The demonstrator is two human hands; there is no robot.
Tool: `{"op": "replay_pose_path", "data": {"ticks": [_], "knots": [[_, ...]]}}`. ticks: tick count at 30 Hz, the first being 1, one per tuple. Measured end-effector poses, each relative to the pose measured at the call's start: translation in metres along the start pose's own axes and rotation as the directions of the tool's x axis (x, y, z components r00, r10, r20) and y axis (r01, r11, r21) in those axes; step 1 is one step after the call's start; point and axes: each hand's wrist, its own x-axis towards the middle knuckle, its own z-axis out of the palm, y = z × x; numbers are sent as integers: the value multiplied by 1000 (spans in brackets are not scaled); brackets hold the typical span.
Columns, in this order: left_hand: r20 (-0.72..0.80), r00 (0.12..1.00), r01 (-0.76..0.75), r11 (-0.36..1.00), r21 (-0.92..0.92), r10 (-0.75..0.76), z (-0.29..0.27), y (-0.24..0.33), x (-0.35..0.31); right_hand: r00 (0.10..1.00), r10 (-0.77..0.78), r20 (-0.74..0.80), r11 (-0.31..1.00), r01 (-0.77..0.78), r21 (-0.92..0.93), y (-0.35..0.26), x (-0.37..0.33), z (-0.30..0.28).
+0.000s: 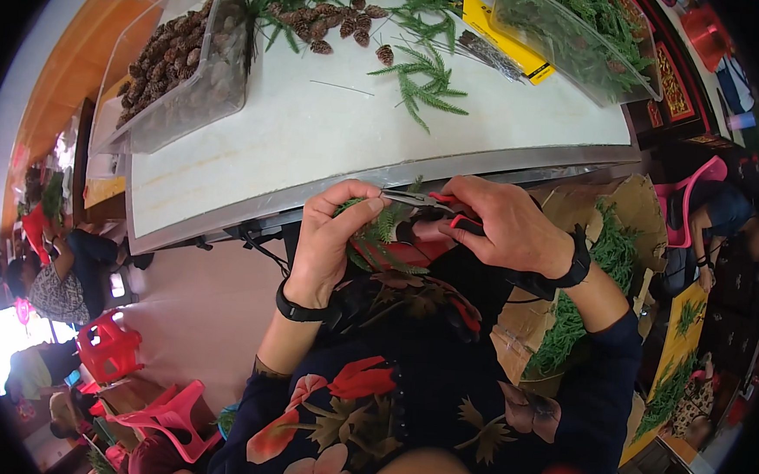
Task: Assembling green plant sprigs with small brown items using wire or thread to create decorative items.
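Note:
Needle-nose pliers with red handles (414, 198) are gripped in my right hand (510, 228), above my lap at the table's near edge. Their jaws reach to the fingertips of my left hand (327, 234), where thumb and forefinger pinch a green artificial pine sprig (386, 227). Any wire between the jaws is too small to make out. On the white table (273, 135) beyond my hands lie a loose pine sprig (425, 88), a thin wire (341, 87) and several small pine cones (323, 23).
A clear bin (224, 80) of pine cones stands at the table's left, another clear bin (573, 53) of greenery at its right. Beside that lie a yellow packet (505, 36) and wires (490, 57). An open cardboard box (522, 315) of greenery sits to my right. Other people sit around.

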Motion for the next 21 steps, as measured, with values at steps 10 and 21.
{"op": "replay_pose_path", "data": {"ticks": [10, 21], "knots": [[-67, 992, -95, 985, 145, 105, 8, 0, -2, 1000, 5, 16, 999, -4, -41, -4, 0, 4], [-116, 984, -110, 972, 209, 136, 4, -5, 0, 999, 43, -9, 995, -44, -92, -9, 2, 12]]}}
